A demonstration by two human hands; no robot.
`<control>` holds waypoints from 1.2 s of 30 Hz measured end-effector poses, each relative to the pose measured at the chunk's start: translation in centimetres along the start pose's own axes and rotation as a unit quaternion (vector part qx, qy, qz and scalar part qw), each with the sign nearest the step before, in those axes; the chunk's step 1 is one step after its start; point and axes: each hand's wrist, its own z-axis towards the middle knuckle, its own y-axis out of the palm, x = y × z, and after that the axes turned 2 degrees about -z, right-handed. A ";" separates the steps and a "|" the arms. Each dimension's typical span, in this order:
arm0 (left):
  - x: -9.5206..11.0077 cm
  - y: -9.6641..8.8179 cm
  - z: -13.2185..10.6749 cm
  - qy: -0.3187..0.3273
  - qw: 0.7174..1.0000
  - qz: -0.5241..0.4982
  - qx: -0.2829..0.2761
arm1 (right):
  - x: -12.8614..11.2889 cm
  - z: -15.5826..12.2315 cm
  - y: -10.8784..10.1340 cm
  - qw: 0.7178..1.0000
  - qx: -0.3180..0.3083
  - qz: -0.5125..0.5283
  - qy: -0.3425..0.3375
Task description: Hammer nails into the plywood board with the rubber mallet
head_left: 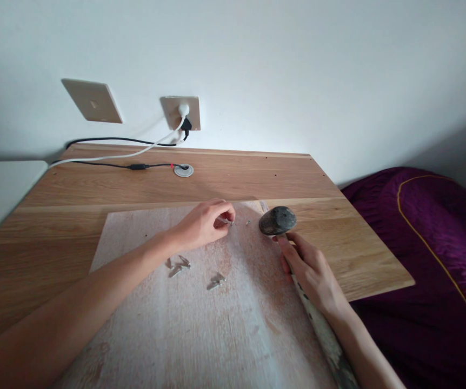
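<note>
My left hand is pinched closed on a small nail, held upright against a pale whitewashed board lying on the wooden table. My right hand grips a hammer just below its dark head; the worn wooden handle runs back under my wrist. The hammer head rests low on the board, a short way to the right of the nail. Several loose nails lie on the board below my left hand, with another small cluster of nails beside them.
Behind the table, a wall socket holds white and black plugs; their cables trail over the table's back left. A round grommet is set into the tabletop. A blank wall plate sits further left. Purple bedding lies at the right.
</note>
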 end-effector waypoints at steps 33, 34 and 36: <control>0.6 0.2 0.3 0.029 0.999 0.042 -0.005 | 0.1 0.0 0.1 1.000 -0.001 0.001 0.012; 0.6 0.1 0.3 0.026 0.999 0.039 -0.005 | 0.1 0.0 0.1 1.000 -0.001 0.001 0.011; 0.5 0.1 0.3 0.025 0.999 0.039 -0.006 | 0.2 0.0 0.2 1.000 0.000 0.004 0.008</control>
